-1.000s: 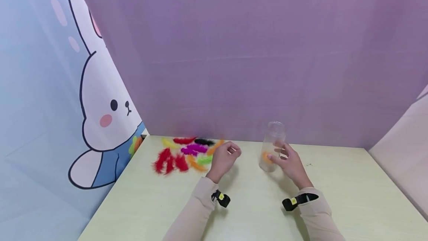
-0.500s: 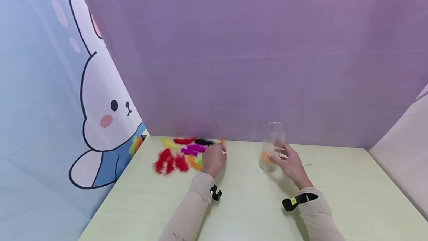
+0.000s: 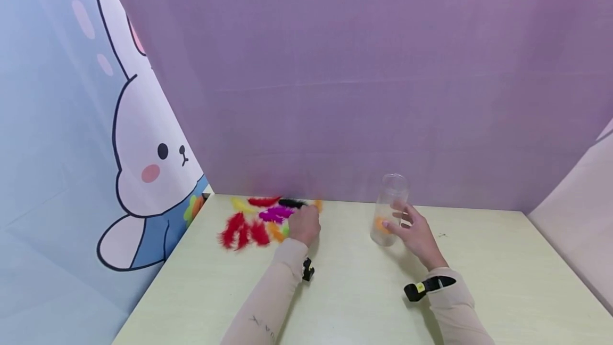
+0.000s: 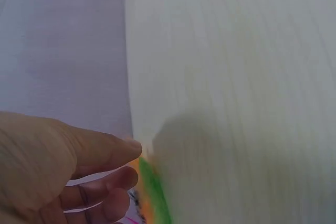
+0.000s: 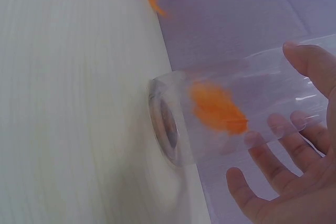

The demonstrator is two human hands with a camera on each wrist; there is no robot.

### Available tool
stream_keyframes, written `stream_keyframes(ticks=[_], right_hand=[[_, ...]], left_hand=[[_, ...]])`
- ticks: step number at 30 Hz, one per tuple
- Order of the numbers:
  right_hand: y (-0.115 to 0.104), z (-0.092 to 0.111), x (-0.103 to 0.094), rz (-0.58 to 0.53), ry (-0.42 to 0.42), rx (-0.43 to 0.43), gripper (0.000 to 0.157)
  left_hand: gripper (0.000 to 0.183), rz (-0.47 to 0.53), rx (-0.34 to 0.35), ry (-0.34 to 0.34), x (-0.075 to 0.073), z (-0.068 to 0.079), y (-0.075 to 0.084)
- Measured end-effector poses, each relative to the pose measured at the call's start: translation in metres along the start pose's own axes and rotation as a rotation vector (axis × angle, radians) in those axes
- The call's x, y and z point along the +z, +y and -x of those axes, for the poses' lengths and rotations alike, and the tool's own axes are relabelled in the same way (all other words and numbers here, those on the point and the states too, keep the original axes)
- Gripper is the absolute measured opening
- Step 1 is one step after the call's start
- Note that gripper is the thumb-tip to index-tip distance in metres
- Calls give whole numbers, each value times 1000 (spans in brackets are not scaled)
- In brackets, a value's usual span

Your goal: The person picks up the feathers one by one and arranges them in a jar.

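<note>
My left hand (image 3: 305, 226) is low over the right side of a group of feathers on the table. In the left wrist view, its thumb and bent fingers stand slightly apart, with the tips right at a green feather (image 4: 153, 190). Much of that feather is hidden by the hand in the head view. My right hand (image 3: 419, 238) holds a clear plastic cylinder (image 3: 394, 188) that stands upright, thumb on one side and fingers curved round the other. Inside the cylinder, near its bottom, lies an orange feather (image 5: 216, 108).
Left of my left hand lie red feathers (image 3: 235, 230), a purple feather (image 3: 274, 214), a yellow feather (image 3: 242, 205) and a black feather (image 3: 291, 203). Behind the pale table (image 3: 354, 292) hangs a purple cloth (image 3: 335, 95). A rabbit-print cloth (image 3: 143, 158) hangs at the left.
My left hand has moved left and down, from beside the feathers to over the green one. The right hand and the cylinder have stayed in place.
</note>
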State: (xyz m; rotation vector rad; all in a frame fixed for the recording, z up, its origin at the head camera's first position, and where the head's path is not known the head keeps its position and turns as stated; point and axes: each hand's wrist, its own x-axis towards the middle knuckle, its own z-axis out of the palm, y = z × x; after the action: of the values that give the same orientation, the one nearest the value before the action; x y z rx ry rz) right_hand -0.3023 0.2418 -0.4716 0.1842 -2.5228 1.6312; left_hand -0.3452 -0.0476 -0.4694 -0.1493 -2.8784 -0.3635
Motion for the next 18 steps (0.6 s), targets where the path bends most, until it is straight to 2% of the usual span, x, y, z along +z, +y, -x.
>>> stream_keyframes(ticks=[4, 11, 18], right_hand=[[1, 0, -1, -4, -3, 2, 68], [2, 0, 0, -10, -4, 14, 67], [2, -1, 1, -13, -5, 18, 64]], left_hand=[[13, -29, -12, -16, 3, -3, -1], [12, -24, -38, -52, 10, -9, -1], [12, -67, -30, -36, 16, -13, 2]])
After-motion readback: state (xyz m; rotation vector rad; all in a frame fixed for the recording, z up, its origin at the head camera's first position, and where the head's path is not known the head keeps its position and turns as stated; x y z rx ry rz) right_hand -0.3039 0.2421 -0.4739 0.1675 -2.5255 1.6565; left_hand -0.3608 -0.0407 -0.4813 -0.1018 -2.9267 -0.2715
